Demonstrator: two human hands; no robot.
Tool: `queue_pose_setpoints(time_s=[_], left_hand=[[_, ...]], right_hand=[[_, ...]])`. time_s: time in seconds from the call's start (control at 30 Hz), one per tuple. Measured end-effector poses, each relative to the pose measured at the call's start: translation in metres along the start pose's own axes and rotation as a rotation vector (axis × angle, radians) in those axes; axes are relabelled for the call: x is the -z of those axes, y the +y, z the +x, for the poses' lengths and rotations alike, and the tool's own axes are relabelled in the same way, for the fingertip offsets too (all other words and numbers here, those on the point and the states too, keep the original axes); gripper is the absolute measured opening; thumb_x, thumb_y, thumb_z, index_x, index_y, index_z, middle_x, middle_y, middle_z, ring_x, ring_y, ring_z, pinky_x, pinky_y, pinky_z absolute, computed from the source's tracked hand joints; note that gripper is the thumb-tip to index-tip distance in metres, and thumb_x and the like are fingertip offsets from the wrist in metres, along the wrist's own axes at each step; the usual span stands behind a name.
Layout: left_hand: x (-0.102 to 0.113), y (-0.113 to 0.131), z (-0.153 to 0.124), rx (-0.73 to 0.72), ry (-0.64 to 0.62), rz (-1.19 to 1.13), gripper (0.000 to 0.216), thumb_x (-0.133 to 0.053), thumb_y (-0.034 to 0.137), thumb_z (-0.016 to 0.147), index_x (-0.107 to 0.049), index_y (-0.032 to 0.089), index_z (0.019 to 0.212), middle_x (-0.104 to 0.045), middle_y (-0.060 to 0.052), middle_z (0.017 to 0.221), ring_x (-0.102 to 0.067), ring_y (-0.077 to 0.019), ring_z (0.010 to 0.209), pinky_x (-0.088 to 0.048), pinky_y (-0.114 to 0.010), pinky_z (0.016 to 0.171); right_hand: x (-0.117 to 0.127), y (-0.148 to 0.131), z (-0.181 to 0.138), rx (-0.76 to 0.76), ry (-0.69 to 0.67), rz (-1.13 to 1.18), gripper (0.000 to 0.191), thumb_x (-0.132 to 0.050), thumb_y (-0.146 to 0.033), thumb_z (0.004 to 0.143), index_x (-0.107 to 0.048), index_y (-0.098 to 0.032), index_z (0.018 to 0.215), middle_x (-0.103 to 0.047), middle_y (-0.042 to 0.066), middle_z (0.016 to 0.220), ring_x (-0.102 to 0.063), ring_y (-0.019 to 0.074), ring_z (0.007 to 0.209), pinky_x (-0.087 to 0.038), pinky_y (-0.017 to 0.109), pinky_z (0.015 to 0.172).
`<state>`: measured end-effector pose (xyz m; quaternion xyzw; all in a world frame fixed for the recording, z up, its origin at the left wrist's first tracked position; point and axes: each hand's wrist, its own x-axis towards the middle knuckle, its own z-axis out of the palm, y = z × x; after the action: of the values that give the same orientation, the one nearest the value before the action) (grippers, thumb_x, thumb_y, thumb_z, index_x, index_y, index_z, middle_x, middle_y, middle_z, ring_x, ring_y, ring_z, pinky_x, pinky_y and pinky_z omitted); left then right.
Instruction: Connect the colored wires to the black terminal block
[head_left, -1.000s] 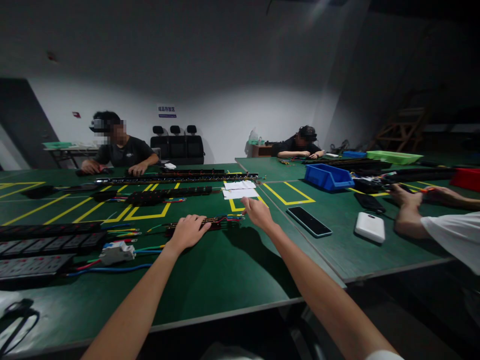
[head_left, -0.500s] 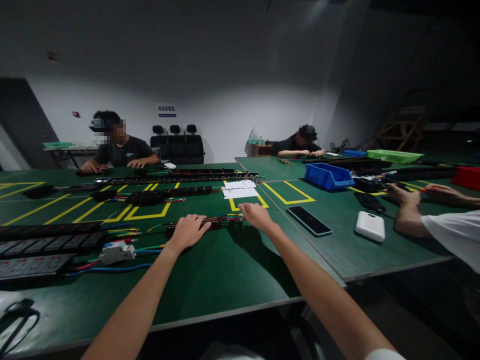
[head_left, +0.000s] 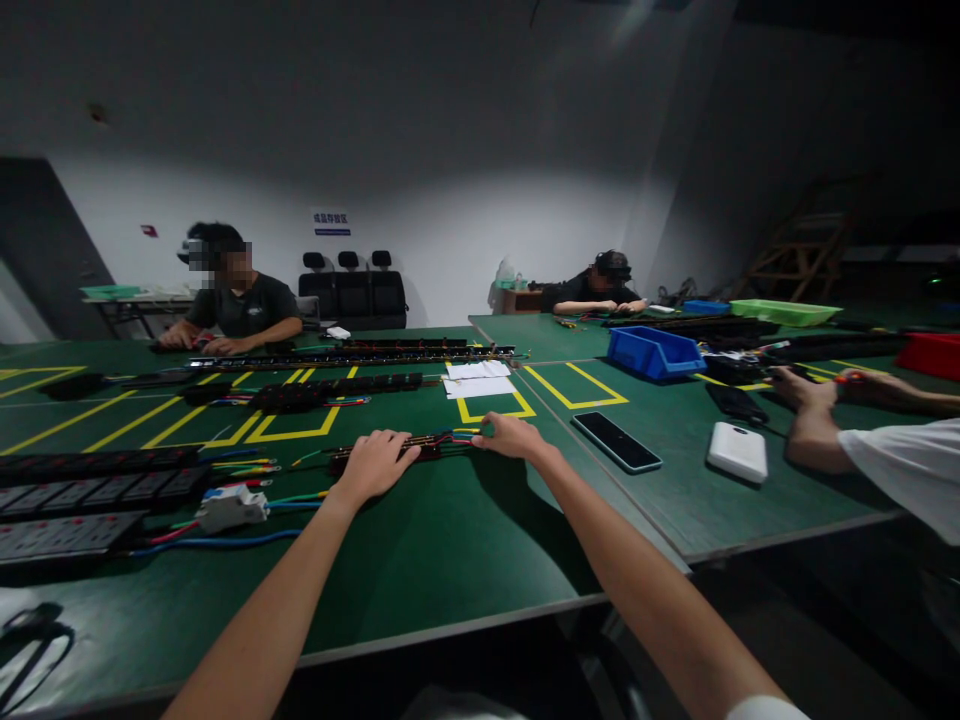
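A slim dark power strip assembly (head_left: 426, 450) with brass-coloured bars lies on the green table. My left hand (head_left: 373, 466) is laid over it, fingers curled across its top and the thumb pointing right. Red, blue and yellow-green wires (head_left: 454, 437) run from its right end. At their tips my right hand (head_left: 513, 438) is closed in a pinch around the wire ends; the exact strands are hidden by the fingers. Left of my left hand lies a grey circuit breaker (head_left: 234, 506) with blue and green-yellow wires attached.
Several power strips (head_left: 75, 535) lie at the left, and more dark strips (head_left: 337, 385) behind. White papers (head_left: 478, 380), a phone (head_left: 616, 442), a white power bank (head_left: 738, 452) and a blue bin (head_left: 654, 353) are to the right. Co-workers sit across the table and at the right.
My right hand has shifted slightly left and closed on the wire ends. My left hand stays on the strip. The co-worker at the left has drawn both hands closer together.
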<state>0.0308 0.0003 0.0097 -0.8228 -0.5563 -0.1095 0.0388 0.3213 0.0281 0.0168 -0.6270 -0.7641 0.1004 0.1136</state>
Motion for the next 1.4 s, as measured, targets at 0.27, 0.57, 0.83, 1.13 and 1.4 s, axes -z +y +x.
queue_pose_setpoints(time_s=[0.27,0.57,0.83,1.13,1.4], left_hand=[[-0.002,-0.001,-0.001,-0.003,0.021,0.029,0.064,-0.022,0.062,0.100,-0.061,0.022,0.130,-0.066,-0.012,0.125,-0.059,-0.0285,0.113,-0.045,-0.044,0.094],[-0.002,-0.002,0.000,-0.001,0.014,-0.002,0.064,-0.023,0.064,0.099,-0.062,0.023,0.130,-0.066,-0.011,0.126,-0.059,-0.0281,0.114,-0.045,-0.044,0.095],[-0.001,0.000,-0.001,-0.004,0.014,0.003,0.065,-0.022,0.063,0.099,-0.061,0.022,0.130,-0.066,-0.011,0.126,-0.059,-0.0285,0.115,-0.045,-0.045,0.095],[-0.004,-0.003,0.000,-0.022,0.035,0.039,0.065,-0.021,0.063,0.100,-0.062,0.022,0.128,-0.067,-0.011,0.124,-0.060,-0.0278,0.112,-0.046,-0.043,0.093],[-0.002,-0.001,0.000,-0.014,0.024,0.034,0.065,-0.021,0.062,0.100,-0.062,0.022,0.129,-0.067,-0.011,0.125,-0.060,-0.0277,0.113,-0.046,-0.043,0.094]], right_hand=[[0.001,0.012,0.010,-0.003,-0.182,0.178,0.051,-0.059,-0.066,0.087,-0.076,-0.018,0.092,-0.067,0.003,0.066,-0.063,0.0145,0.058,-0.044,0.022,0.058],[0.001,0.004,0.007,0.029,0.005,0.069,0.033,-0.071,-0.053,0.080,-0.075,-0.022,0.088,-0.073,0.003,0.086,-0.066,0.0169,0.074,-0.039,0.023,0.059],[0.005,0.000,0.001,0.012,0.069,-0.034,0.039,-0.068,-0.061,0.080,-0.072,-0.024,0.089,-0.074,0.005,0.091,-0.068,0.0206,0.083,-0.038,0.025,0.062],[0.010,0.007,0.002,0.142,0.005,-0.027,0.032,-0.072,-0.053,0.079,-0.071,-0.022,0.088,-0.072,0.002,0.084,-0.064,0.0162,0.075,-0.033,0.023,0.058],[0.008,-0.002,-0.002,0.194,0.090,-0.133,0.022,-0.066,-0.042,0.085,-0.069,-0.021,0.080,-0.069,0.004,0.083,-0.060,0.0164,0.076,-0.028,0.024,0.058]])
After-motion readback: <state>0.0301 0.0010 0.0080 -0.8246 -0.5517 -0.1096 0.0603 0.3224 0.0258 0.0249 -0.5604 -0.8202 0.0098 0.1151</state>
